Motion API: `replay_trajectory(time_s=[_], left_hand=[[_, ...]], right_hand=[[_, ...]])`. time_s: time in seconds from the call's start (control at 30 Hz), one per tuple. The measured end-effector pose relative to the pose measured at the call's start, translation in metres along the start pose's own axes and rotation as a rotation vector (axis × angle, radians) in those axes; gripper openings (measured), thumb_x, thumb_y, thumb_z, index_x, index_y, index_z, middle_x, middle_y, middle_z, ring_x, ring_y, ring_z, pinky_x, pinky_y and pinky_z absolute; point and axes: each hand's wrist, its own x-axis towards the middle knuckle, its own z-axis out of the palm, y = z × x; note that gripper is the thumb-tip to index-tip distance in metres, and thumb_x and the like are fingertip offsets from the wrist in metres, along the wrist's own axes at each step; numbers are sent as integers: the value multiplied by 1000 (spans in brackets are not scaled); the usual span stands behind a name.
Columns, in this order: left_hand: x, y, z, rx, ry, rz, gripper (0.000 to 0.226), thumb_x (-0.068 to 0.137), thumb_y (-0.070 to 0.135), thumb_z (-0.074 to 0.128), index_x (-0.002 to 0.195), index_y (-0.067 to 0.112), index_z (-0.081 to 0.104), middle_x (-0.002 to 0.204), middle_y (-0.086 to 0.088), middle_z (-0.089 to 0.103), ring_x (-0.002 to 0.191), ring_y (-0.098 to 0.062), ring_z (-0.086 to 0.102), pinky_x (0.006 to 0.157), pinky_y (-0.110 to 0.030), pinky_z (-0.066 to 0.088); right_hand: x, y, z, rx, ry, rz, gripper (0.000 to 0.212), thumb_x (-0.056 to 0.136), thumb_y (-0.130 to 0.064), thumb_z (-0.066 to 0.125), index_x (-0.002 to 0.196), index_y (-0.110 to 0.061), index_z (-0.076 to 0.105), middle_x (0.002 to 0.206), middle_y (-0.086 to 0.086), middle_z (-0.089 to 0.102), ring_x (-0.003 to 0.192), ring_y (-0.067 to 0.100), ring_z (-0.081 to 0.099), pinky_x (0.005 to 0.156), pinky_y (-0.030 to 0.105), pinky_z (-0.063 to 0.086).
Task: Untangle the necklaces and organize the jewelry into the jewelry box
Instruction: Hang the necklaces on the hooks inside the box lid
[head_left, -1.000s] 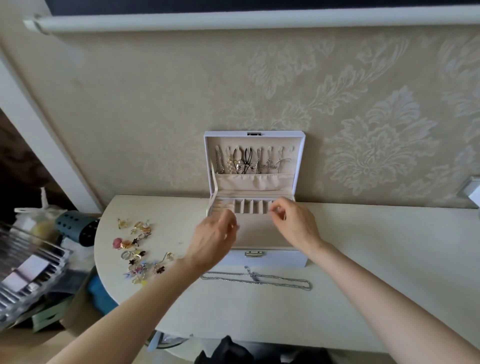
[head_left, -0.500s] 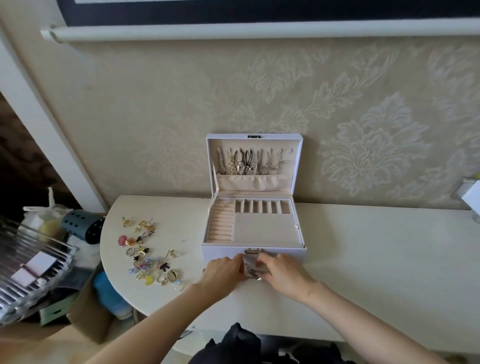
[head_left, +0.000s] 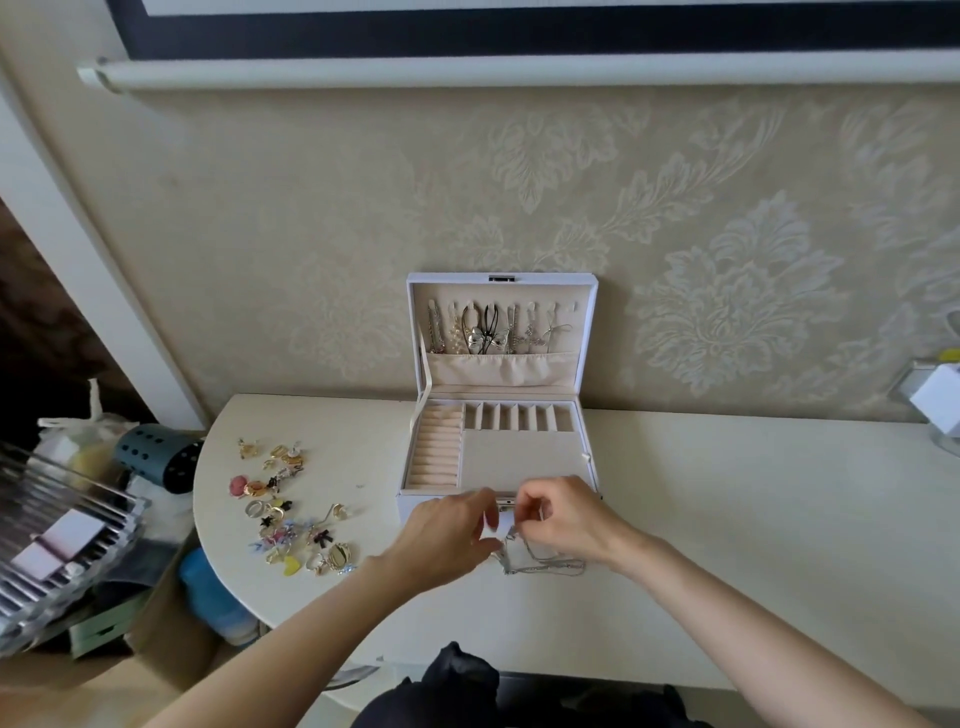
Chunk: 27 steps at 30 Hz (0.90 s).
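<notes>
Both hands have come off the open box and down to the table in front of it since a second ago, and the chain (head_left: 550, 565) that lay stretched flat there is now gathered and partly lifted. My left hand (head_left: 444, 538) sits at lower centre of the frame, thumb and forefinger curled in and pinching one end of the chain. My right hand (head_left: 566, 519) is just beside it to the right, fingers curled narrow, pinching the chain a little higher. The rest of the chain trails to the right on the table (head_left: 753, 519), below the right wrist.

Just behind the hands, at centre frame, the box (head_left: 410, 512) stands against the wall with its lid (head_left: 413, 332) upright. Several necklaces (head_left: 491, 332) hang in a row inside the lid above a fabric pocket. In the tray, ring rolls (head_left: 436, 452) fill the left side, a row of small cells runs along the back, and one wide compartment lies at front right.

Left of the box, well apart from the hands, loose pieces (head_left: 291, 512) lie scattered on the table: rings, earrings and small coloured charms.
</notes>
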Motion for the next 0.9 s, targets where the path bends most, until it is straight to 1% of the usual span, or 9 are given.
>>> replay_trajectory(time_s=[0.07,0.17,0.3,0.37,0.47,0.57,0.7,0.8,0.9], left_hand=[[7,2,-8,-96,57,40,34,85,38,65,111,19,54,105,9,58,77,-11,55,68,-25,40],[20,6,-18,-362,21,-4,21,84,25,69,98,16,58,101,5,65,62,-4,50,63,-22,38],[34,3,-27,-606,-26,-81,12,83,10,66,83,17,56,85,-9,70,74,-26,62,66,-32,47],[36,3,-32,-679,4,-74,12,84,5,63,83,15,56,80,-7,68,77,-23,64,69,-27,48],[38,5,-39,-739,37,-57,10,88,7,62,85,13,56,75,1,64,72,-10,61,70,-21,47],[38,6,-43,-846,61,-65,9,89,8,62,85,10,54,74,-1,64,71,-11,62,73,-27,50],[38,7,-47,-911,114,-90,12,92,1,54,84,8,49,71,-6,60,55,-8,58,58,-20,47],[43,6,-48,-929,155,-117,13,93,0,52,84,8,48,70,-8,60,50,-10,54,53,-19,46],[51,4,-49,-879,194,-162,8,93,1,52,87,5,47,70,-6,61,47,-7,51,51,-20,45]], right_hand=[[3,-4,-8,48,0,-51,20,73,-11,66,65,-28,59,66,-12,59,59,-1,48,62,21,41],[8,-10,-21,178,-28,-50,15,76,-7,65,71,-21,60,71,-6,62,60,0,50,62,18,41],[15,-12,-29,301,-27,-7,17,82,-3,61,74,-17,54,59,-8,59,60,7,55,65,24,44],[17,-14,-31,447,-49,-1,16,87,2,57,79,-12,52,61,-1,62,63,13,62,68,27,50],[15,-15,-34,634,-85,7,11,89,4,55,91,-6,51,79,17,63,66,25,64,67,30,53],[14,-12,-32,625,-115,39,17,86,5,57,100,-4,53,77,14,58,63,25,64,65,30,53],[15,-11,-28,549,-101,27,2,86,-6,64,88,-7,64,63,8,57,51,15,55,54,24,45],[18,-16,-35,611,-58,-7,12,90,-14,61,82,-7,65,58,0,56,44,11,46,47,21,36],[20,-28,-47,694,-14,-90,18,91,-19,58,78,-8,65,60,3,56,45,13,46,44,19,36]])
